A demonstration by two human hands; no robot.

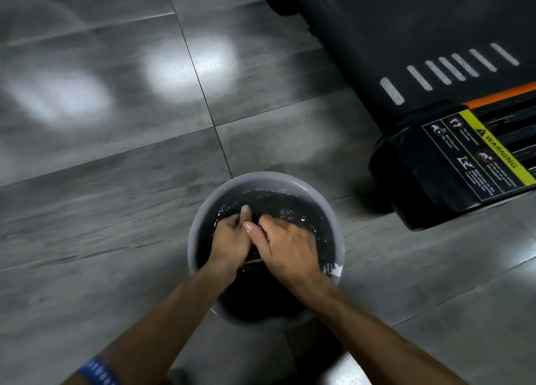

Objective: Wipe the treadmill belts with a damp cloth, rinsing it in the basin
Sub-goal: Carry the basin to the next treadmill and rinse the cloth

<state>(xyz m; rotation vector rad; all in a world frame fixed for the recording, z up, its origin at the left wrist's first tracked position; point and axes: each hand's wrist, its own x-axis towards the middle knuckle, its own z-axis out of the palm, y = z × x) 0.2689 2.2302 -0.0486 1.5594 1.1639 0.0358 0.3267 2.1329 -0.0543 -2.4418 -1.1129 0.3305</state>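
Both hands, left hand [232, 235] and right hand [285, 245], curl together in the basin [200, 225] at lower centre, apparently bunching the mostly hidden cloth [252, 261] underwater to rinse. Treadmill [435, 65] waits upper right.

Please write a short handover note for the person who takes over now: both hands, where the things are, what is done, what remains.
Left hand and right hand: both down in the grey basin on the tiled floor, in dark water, fingers curled as if working the cloth; the cloth itself cannot be made out.
Treadmill: up and to the right of the basin, apart from it.
Done: rinsing is under way.
Left: wring out, then wipe the belt. How much of the belt is already wiped cannot be told.
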